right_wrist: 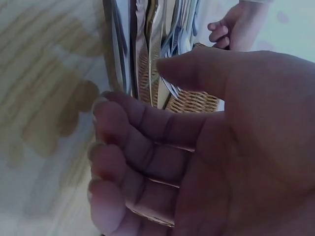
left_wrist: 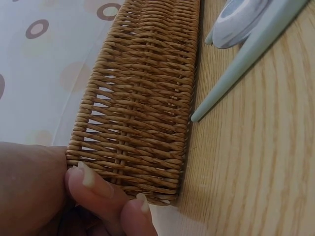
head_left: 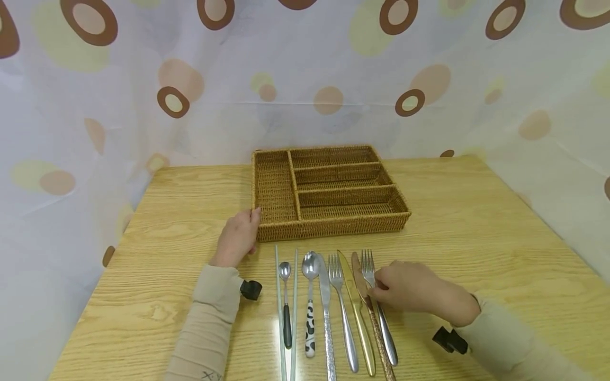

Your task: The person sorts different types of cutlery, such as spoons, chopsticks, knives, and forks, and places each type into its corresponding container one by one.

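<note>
My left hand [head_left: 238, 235] grips the near left corner of a wicker cutlery tray [head_left: 329, 227]. In the left wrist view, fingertips [left_wrist: 96, 182] curl against the tray's woven wall. My right hand [head_left: 412, 288] is over the rightmost silver fork [head_left: 389, 338], thumb and index finger on either side of its neck. A gap shows between thumb and bent fingers in the right wrist view. Left of this fork lie a copper-coloured knife [head_left: 376, 328], a gold knife [head_left: 357, 307], another silver fork [head_left: 349, 336] and a silver knife [head_left: 326, 312] in a row.
Farther left lie a spoon with a black-and-white handle [head_left: 310, 323], two pale green chopsticks [head_left: 278, 301] and a small black-handled spoon [head_left: 287, 325] between them. The tray has one long compartment at left and three crosswise ones. A patterned curtain [head_left: 295, 127] closes off the wooden table's back.
</note>
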